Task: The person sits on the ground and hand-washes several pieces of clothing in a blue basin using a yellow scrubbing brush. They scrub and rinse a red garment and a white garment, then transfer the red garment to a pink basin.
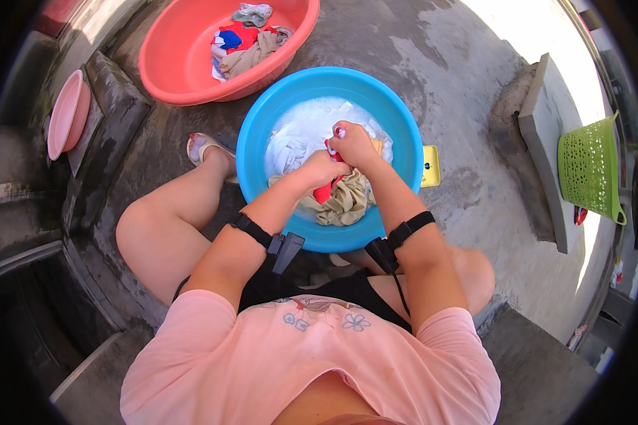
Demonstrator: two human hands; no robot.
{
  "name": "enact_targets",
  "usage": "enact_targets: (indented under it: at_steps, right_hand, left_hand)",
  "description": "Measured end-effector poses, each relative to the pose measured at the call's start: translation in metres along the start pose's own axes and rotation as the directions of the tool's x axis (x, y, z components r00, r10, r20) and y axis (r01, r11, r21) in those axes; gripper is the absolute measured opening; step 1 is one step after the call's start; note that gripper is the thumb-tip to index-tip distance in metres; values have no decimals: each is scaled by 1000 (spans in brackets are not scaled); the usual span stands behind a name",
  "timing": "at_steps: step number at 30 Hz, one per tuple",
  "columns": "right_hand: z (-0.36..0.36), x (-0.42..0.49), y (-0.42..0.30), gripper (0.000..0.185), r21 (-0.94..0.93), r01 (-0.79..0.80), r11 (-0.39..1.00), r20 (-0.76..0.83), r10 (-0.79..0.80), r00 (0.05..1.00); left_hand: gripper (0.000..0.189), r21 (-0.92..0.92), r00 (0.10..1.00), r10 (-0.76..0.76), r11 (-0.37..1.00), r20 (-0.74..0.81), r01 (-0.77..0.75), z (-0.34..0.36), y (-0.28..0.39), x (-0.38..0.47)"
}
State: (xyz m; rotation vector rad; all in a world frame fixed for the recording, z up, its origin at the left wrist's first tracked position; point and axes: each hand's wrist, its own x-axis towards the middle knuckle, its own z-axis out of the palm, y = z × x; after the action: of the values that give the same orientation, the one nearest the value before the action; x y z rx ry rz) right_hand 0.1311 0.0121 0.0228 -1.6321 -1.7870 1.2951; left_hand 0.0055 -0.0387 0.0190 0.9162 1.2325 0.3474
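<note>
Both my hands grip one red cloth item [323, 193] with white parts, above a blue plastic basin [329, 241]. My left hand [325, 169] is closed round its lower part, and a red end sticks out below the fist. Slightly higher and to the right, my right hand [353, 144] is closed on its upper part. Under my hands, a beige cloth [345, 204] lies bunched at the near side of the basin. White cloth [292, 146] sits in foamy, sudsy water [319, 109] toward the far side. What lies directly below my fists is hidden.
A large coral-red tub [178, 58] with crumpled clothes [252, 50] stands at the far left. Beside the basin's right rim lies a yellow object [430, 167]. A green perforated basket [587, 164] is on a raised slab [545, 122] at right; a pink basin [66, 117] is at left.
</note>
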Motion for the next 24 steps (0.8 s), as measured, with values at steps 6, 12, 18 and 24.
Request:
enact_targets:
  at_steps: [6,12,18,24]
  right_hand:
    - [26,0,53,22,-182,-210,960,-151,184,971]
    - [15,31,-19,39,652,-359,668,143,357,923]
    - [-1,89,-154,90,758,35,652,-58,14,998]
    - [-38,96,-112,44,533,-67,844,89,23,996]
  left_hand:
    - [29,244,998,61,968,-18,-55,10,-16,11]
    - [25,-781,998,-65,622,27,61,-58,14,6]
    - [49,-875,881,384,278,-277,-396,-178,116,-15]
    - [64,-695,896,179,576,-406,-431,-187,124,10]
